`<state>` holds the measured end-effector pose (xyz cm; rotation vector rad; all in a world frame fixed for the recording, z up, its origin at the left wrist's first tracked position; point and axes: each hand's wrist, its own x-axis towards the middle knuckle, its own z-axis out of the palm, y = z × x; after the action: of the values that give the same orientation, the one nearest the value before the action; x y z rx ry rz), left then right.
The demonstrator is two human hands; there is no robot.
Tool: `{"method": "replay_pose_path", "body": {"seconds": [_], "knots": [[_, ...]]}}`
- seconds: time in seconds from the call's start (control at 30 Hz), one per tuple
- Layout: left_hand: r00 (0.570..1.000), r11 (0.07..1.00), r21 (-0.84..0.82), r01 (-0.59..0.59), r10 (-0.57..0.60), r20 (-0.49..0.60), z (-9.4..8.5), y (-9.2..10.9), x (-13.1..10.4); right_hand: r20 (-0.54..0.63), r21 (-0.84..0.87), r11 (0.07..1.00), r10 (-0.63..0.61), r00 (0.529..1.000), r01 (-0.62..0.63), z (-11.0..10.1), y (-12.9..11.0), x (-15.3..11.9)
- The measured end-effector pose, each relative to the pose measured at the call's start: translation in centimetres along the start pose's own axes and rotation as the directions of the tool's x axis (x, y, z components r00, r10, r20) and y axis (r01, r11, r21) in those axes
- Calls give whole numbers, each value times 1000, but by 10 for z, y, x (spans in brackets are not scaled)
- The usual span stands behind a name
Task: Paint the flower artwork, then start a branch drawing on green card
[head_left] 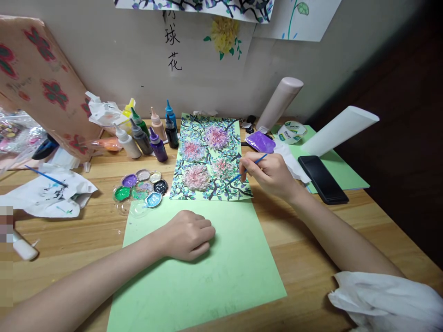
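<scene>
My right hand [268,173] is closed around a thin blue paintbrush [258,160], whose tip points down to the lower right of a painted picture [176,186]. That picture has several raised pink and purple flowers among dark branches and blue-green leaves on pale green paper. My left hand [188,235] rests curled, knuckles up, on a plain green sheet [207,286] in front of the picture; whatever its fingers might hold is hidden. Left of the picture sits a flower-shaped paint palette [140,190] with purple, green, black and light blue paint in its wells.
Several paint bottles [158,146] stand behind the palette. A second brush [44,175] lies on a stained tissue [65,203] at left. On the right are a black phone [322,179], a white tube [341,131], a tape roll [291,132] and a purple packet [260,142].
</scene>
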<state>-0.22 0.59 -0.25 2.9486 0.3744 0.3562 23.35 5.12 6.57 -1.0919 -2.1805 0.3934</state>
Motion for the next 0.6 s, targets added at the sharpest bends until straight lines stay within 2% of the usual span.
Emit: {"method": "replay_pose_path", "body": {"seconds": [0.23,0.6], "knots": [[1000,1000,-3,0,0,-10,-1,0,1,16,-38,999,-13,1000,14,-2,-2,0],[1000,1000,-3,1,-1,2,-1,0,1,24,-4,1000,-8,1000,8,-4,-5,1]]}}
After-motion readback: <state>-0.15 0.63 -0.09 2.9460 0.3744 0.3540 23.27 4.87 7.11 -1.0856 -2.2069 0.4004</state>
